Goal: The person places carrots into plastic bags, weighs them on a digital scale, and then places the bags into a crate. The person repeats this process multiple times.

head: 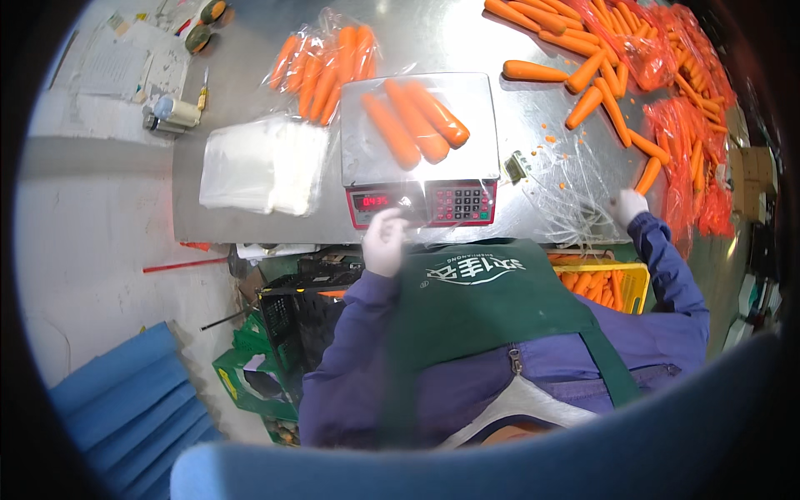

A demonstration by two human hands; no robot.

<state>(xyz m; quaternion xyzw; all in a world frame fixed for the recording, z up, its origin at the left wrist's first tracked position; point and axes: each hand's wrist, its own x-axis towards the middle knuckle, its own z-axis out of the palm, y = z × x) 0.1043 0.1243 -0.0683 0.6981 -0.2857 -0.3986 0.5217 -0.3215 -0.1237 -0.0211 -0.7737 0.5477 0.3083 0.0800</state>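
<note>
Three carrots [412,128] in a clear plastic bag lie on the metal plate of a digital scale [481,100], whose red display is lit. My left hand [384,242], in a white glove, is at the scale's front edge by the display, fingers slightly bent; a clear film edge shows near it, and I cannot tell whether the fingers hold it. My right hand [627,208], also gloved, is at the table's front right beside a loose carrot [648,175] and a tangle of clear plastic strips [572,200]; its fingers are partly hidden. Clear plastic bags [262,165] lie stacked left of the scale.
Bagged carrots [331,69] lie behind the scale on the left. Loose carrots [569,37] and red plastic bags of carrots [678,144] cover the right side. A yellow crate [637,287] of carrots and black crates [284,325] stand below the table edge. A knife [204,94] lies at far left.
</note>
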